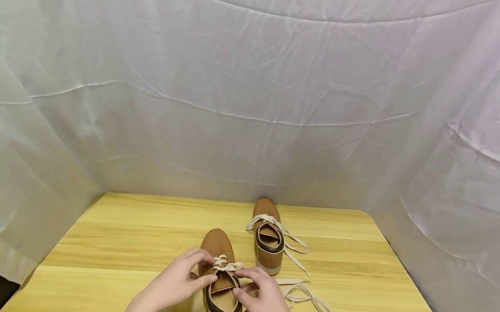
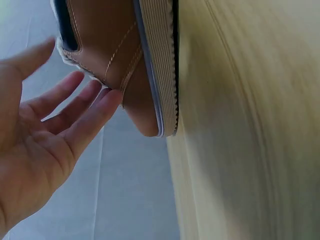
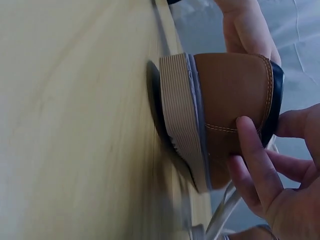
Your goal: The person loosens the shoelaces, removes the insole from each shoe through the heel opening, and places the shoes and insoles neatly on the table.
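Note:
A brown lace-up shoe [image 1: 217,242] stands on the table, toe away from me, its cream lace [image 1: 231,266] crossing the eyelets. My left hand [image 1: 178,278] is at its left side, fingers lightly bent near the eyelets; in the left wrist view the fingertips [image 2: 114,97] touch the leather and the thumb is apart from them. At the shoe's right side is my right hand [image 1: 264,297], index fingertip near the lace and thumb at the dark collar. The right wrist view shows outstretched fingers [image 3: 255,150] against the heel's side [image 3: 225,90]. The palm hides part of the lace.
A second brown shoe [image 1: 269,258] stands farther back to the right, its lace [image 1: 298,247] trailing loosely. More cream lace [image 1: 310,295] lies looped on the wooden table [image 1: 142,235] right of my right hand. Pale cloth [image 1: 251,141] hangs behind and at both sides.

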Motion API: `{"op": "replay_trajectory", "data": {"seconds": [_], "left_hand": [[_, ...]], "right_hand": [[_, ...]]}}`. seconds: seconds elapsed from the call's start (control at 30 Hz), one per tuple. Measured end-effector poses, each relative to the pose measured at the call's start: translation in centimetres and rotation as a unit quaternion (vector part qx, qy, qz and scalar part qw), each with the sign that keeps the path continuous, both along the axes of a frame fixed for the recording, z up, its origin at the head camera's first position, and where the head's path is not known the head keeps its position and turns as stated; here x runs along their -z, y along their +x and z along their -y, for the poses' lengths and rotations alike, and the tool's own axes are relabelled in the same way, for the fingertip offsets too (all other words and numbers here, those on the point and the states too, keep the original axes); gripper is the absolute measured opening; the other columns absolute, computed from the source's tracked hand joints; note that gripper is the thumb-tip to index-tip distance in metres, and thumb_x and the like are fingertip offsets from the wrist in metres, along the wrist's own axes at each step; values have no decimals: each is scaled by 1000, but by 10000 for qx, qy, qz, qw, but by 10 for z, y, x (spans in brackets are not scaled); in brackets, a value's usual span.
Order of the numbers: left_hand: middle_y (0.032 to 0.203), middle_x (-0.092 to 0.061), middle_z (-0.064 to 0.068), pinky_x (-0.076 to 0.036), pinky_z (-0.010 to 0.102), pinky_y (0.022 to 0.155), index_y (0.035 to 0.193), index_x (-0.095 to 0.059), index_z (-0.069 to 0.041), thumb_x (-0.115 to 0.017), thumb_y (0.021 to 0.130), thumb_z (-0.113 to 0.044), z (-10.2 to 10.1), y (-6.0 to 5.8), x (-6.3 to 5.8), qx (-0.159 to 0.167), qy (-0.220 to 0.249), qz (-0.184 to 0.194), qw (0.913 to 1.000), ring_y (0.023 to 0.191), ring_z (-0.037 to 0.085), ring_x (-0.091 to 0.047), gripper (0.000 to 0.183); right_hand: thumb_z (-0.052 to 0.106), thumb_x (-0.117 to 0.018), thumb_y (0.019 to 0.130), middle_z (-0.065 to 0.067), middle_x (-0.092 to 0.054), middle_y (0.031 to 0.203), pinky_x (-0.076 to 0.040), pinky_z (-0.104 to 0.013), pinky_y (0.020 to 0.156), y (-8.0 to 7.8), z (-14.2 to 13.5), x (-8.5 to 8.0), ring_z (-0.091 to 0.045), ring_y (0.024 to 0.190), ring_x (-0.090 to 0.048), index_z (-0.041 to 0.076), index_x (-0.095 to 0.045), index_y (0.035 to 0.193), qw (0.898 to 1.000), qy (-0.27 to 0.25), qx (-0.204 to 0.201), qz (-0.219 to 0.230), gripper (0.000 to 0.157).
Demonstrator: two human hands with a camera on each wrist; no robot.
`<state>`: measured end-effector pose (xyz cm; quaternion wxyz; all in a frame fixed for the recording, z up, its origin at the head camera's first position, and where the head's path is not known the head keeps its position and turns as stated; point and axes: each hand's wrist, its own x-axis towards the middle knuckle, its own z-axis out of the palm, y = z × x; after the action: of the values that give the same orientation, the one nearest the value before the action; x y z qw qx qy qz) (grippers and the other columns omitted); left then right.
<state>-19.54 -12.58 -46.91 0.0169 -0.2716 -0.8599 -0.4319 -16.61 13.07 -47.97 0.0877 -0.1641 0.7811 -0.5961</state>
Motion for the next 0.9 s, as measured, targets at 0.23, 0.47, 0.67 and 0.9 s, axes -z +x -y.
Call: {"op": "replay_trajectory", "data": {"seconds": [0.23, 0.47, 0.67, 0.9], "left_hand": [[122, -63, -6, -61, 35, 86, 116, -67, -19, -86, 87, -27, -2, 0, 1, -103, -156, -106, 9998, 109, 21, -65, 35], [113, -64, -8, -59, 37, 88, 112, -67, -16, -84, 85, -11, -8, -7, 2, -174, -333, -364, 9986, 101, 15, -65, 32], [104, -62, -7, -55, 30, 80, 106, -67, -13, -81, 85, -10, -16, -11, -1, -494, -577, -432, 9962, 91, 14, -61, 26], [99, -62, -10, -55, 29, 77, 97, -68, -18, -84, 85, -13, -14, -8, -3, -915, -524, -274, 9940, 90, 15, -64, 21]], "right_hand": [[24, -78, 94, -6, -61, 120, -59, -23, 71, 0, 9, 1, -6, 88, -67, 6, -68, 125, 9947, 773, 44, -671, 37], [21, -81, 90, 2, -62, 106, -56, -27, 75, -14, 20, -4, -12, 87, -66, 15, -67, 105, 9651, 1764, 590, -1845, 21], [20, -87, 82, 6, -62, 94, -51, -24, 69, -24, 35, -4, -10, 81, -62, 17, -68, 94, 9226, 2343, 1153, -2841, 22], [12, -90, 74, 10, -64, 86, -55, -23, 69, -29, 40, 3, -7, 78, -63, 17, -67, 81, 9088, 2047, 1363, -3371, 25]]}}
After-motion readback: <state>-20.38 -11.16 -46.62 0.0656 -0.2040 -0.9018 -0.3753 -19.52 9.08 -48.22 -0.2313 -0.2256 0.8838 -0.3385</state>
